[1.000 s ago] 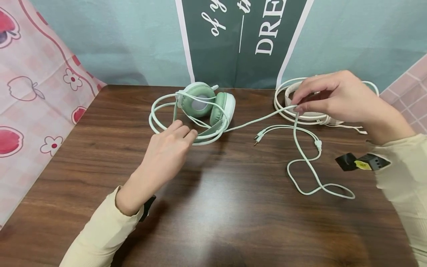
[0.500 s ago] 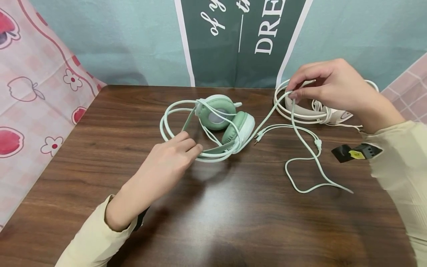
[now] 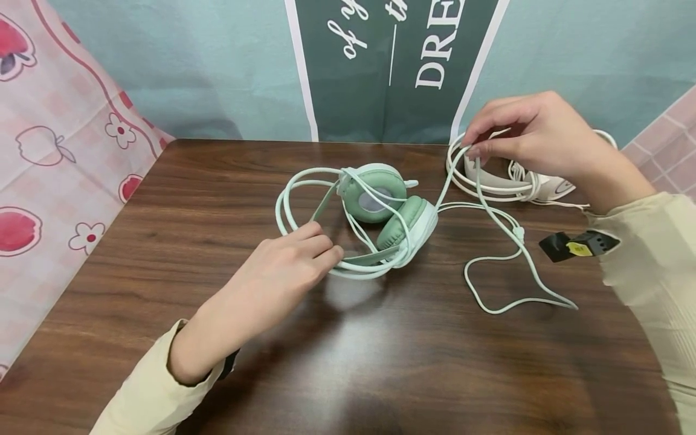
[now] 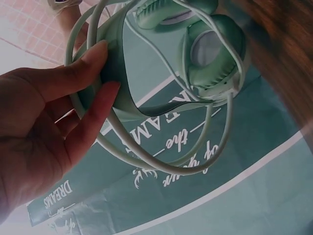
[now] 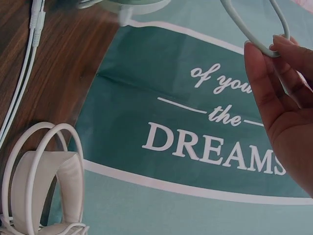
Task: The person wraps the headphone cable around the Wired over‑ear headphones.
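Green-and-white headphones (image 3: 375, 196) tilt over the middle of the table, ear cups toward the back right. My left hand (image 3: 288, 260) grips their headband; in the left wrist view, thumb and fingers pinch the green headband (image 4: 116, 63) and its pale outer tubes. At the back right, my right hand (image 3: 530, 136) pinches the headphones' pale green cable (image 3: 482, 197) between thumb and fingertips. The right wrist view shows the cable (image 5: 239, 22) bent where the fingertips hold it. From the pinch, the cable drops to the table in a loose loop.
White headphones (image 3: 492, 181) with a bundled cord lie at the back right, partly behind the right hand. A blue-green cloth (image 3: 206, 72) with a lettered dark panel hangs along the table's back edge. A pink patterned cloth (image 3: 54, 175) hangs at the left.
My left hand has shifted the green headphones right and nearer to me. The right hand has risen slightly and moved left, still pinching the cable, whose span to the headphones is now shorter and steeper.
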`<move>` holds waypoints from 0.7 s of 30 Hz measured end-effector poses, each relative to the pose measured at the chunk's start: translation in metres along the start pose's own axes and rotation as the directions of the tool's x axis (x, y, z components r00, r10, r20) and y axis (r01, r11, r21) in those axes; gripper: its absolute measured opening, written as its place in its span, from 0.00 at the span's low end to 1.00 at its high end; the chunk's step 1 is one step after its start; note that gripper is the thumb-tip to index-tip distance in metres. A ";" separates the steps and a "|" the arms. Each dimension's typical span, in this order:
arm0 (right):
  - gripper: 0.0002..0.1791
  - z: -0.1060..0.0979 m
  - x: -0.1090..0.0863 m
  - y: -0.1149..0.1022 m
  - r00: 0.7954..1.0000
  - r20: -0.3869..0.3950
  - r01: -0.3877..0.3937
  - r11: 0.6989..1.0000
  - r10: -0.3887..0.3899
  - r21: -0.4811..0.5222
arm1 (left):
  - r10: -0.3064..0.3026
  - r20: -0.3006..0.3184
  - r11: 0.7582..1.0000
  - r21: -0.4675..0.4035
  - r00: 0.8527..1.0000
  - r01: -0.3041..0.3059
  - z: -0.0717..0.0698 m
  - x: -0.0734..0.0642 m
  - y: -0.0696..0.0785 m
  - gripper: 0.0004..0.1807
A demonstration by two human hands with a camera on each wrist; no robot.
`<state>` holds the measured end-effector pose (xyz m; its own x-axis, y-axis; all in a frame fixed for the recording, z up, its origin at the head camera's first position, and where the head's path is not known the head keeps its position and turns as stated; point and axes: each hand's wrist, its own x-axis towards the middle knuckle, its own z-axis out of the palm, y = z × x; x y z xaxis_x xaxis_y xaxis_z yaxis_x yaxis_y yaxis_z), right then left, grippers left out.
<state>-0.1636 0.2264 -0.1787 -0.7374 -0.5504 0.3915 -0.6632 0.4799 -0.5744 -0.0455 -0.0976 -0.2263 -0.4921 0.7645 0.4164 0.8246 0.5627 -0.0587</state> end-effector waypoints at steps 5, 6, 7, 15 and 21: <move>0.11 -0.001 -0.001 -0.005 0.996 0.022 0.087 0.996 -0.087 -0.011 | 0.002 0.037 1.000 0.005 0.999 -0.003 -0.002 0.002 0.001 0.10; 0.12 -0.001 0.000 -0.007 0.994 0.025 0.106 0.994 -0.106 -0.004 | 0.003 0.041 1.000 0.005 0.999 -0.003 -0.002 0.002 0.001 0.10; 0.12 0.000 0.001 -0.009 0.992 0.030 0.125 0.992 -0.125 0.008 | 0.003 0.045 1.000 0.005 0.999 -0.004 -0.002 0.003 0.001 0.10; 0.13 0.003 0.018 -0.027 0.974 0.078 0.215 0.976 -0.214 -0.008 | 0.024 0.070 0.999 0.020 0.997 -0.025 -0.006 0.006 0.001 0.09; 0.11 0.009 0.026 -0.025 0.982 0.064 0.182 0.983 -0.180 -0.030 | 0.044 0.090 0.999 0.015 0.995 -0.045 -0.008 0.009 0.004 0.10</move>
<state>-0.1649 0.1936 -0.1606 -0.5964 -0.6701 0.4418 -0.7898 0.3917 -0.4720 -0.0444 -0.0914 -0.2153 -0.4787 0.8136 0.3300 0.8417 0.5322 -0.0912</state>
